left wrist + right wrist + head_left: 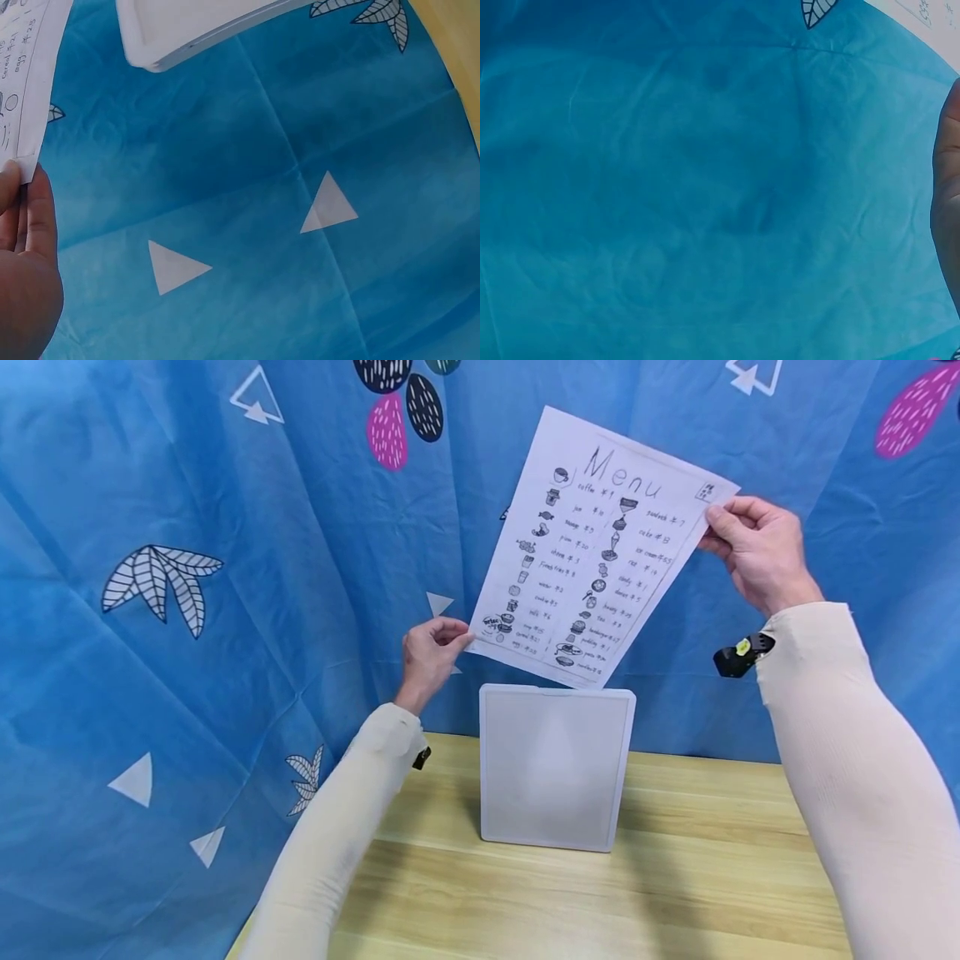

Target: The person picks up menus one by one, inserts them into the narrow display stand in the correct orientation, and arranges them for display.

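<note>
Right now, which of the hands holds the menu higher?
The right hand pinches the menu near an upper corner; the left hand, a lower one.

Menu sheet (pixel 579 568) spans between left fingers (pixel 448 625) and right fingers (pixel 752 508); panel (pixel 553 768) stands below them on the bench (pixel 738 877); curtain (pixel 360 593) hangs behind.

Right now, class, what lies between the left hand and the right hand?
The head view shows the menu sheet reaching from the left hand to the right hand.

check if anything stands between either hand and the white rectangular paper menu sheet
Nothing visible does: the left hand pinches the menu sheet at its lower-left corner, the right hand near its upper-right.
</note>
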### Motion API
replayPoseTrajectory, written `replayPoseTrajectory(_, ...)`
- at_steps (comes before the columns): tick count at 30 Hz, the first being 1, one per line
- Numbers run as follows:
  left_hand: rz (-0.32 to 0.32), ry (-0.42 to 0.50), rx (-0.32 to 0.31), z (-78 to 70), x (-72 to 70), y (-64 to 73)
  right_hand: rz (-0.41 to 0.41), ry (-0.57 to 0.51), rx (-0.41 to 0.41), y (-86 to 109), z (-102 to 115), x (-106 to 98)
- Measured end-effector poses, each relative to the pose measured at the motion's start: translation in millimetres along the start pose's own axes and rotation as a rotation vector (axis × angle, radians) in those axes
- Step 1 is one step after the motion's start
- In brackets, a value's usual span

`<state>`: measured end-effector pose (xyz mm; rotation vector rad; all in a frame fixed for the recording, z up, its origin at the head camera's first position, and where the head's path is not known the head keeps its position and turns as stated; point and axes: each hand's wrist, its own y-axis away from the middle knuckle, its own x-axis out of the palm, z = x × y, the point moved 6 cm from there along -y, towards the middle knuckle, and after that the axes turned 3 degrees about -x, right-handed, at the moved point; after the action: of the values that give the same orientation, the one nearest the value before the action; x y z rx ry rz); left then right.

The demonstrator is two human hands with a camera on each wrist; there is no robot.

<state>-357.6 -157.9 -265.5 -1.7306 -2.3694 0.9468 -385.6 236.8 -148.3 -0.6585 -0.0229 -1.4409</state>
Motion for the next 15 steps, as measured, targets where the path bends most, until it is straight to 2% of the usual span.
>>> replayPoseTrajectory(15,0.059,-0.028,-0.045,13.1,15.3,14.2,0.015,0.225,-0.070,2.7,5,2)
